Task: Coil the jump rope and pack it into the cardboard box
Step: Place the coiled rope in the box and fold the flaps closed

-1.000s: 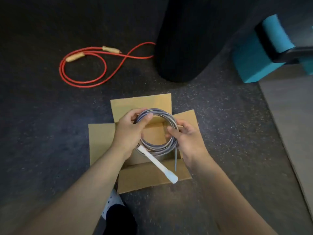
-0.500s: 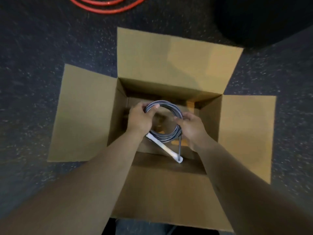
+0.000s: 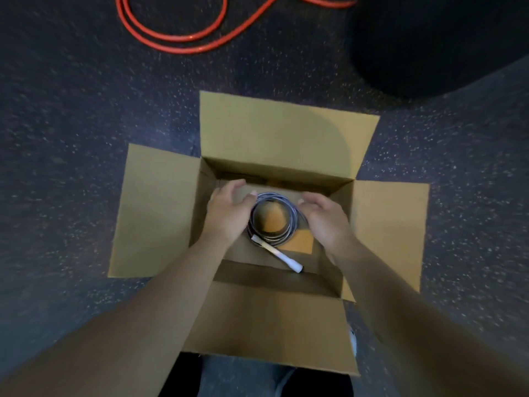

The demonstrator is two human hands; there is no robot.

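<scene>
The grey jump rope (image 3: 289, 207) lies coiled in a flat ring on the floor of the open cardboard box (image 3: 160, 207). One white handle (image 3: 282, 257) sticks out toward the near right corner. My left hand (image 3: 229, 214) hovers at the coil's left side with fingers spread, the thumb near the top of the ring. My right hand (image 3: 326, 216) is at the coil's right side, fingers curved and apart. Neither hand grips the rope. All the box's flaps are folded outward.
A red jump rope (image 3: 171, 38) lies in loose loops on the dark speckled floor beyond the box. A large black object (image 3: 429, 38) stands at the far right. My dark-clothed legs (image 3: 272, 379) and a white shoe (image 3: 353, 342) are under the near flap.
Both hands lowered the grey coil into the box, laid it on the bottom and let go, fingers opening. The camera moved closer over the box.
</scene>
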